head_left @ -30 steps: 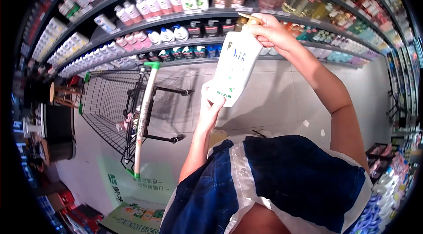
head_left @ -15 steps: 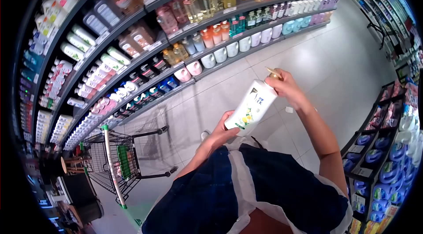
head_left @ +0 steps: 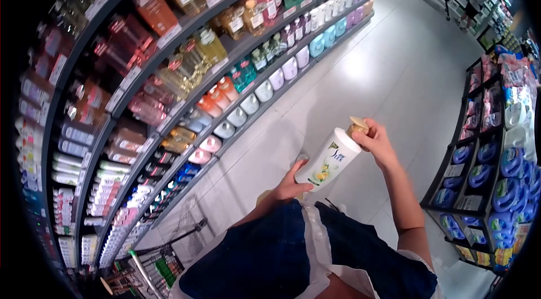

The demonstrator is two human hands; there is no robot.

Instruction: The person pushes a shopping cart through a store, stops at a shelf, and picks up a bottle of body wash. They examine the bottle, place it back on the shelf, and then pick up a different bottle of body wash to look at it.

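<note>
a white bottle [head_left: 329,162] sits just right of the frame's centre, tilted with its gold cap [head_left: 357,126] toward the upper right and its base toward the lower left, held between both hands above the pale floor [head_left: 389,68]. the left hand [head_left: 291,184] comes up from the lower middle of the frame, forearm rising over the dark blue shirt [head_left: 265,254]; its grip is clamped on the bottle's base, thumb raised beside the label, the other fingers hidden behind the bottle. the right hand [head_left: 376,144] reaches in from the lower right with the arm bent and the forearm running down toward the frame's bottom edge; its grip is clamped around the neck just below the cap, fingers curled, and the fingertips are hard to make out against the cap. the label shows blue lettering and a yellow and green picture, too small to read fully. long shelves [head_left: 169,73] of bottles fill the upper left, blurred near the frame's edge. a shopping cart [head_left: 147,268] is cut off at the lower left. a rack of blue jugs [head_left: 501,186] stands at the right edge, partly cut off.
</note>
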